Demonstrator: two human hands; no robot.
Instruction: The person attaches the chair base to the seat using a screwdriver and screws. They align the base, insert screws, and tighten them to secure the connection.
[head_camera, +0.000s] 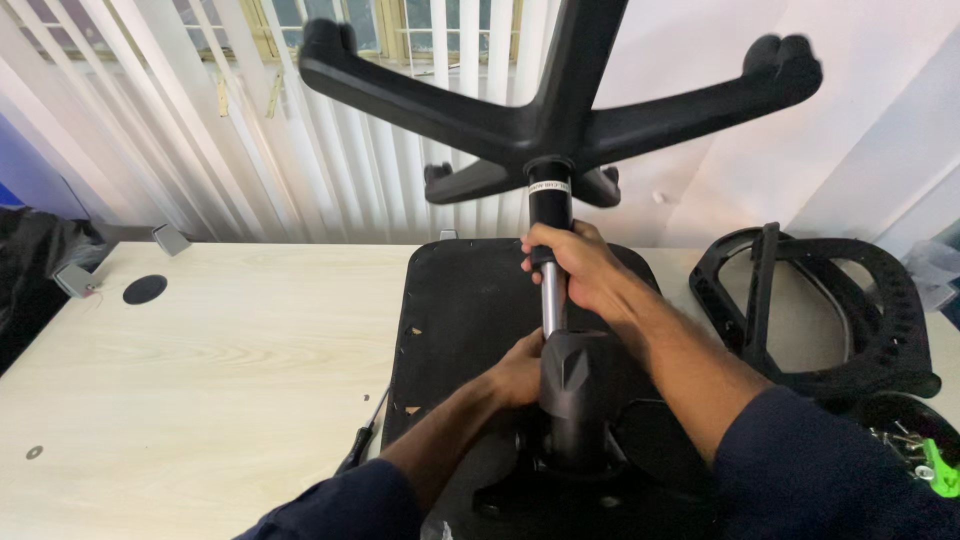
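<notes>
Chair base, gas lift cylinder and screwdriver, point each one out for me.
chair base (560, 118), head view, on the central hub where the arms meet.
gas lift cylinder (551, 305), head view, on the shiny metal shaft.
screwdriver (358, 447), head view, on its black handle.

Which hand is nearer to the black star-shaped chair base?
Right. The right hand grips the gas-lift column just below the chair base; the left hand sits lower, against the black mechanism housing.

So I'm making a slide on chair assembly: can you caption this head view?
Right hand grips the gas-lift column, left hand steadies the black mechanism housing on the upturned seat.
</notes>
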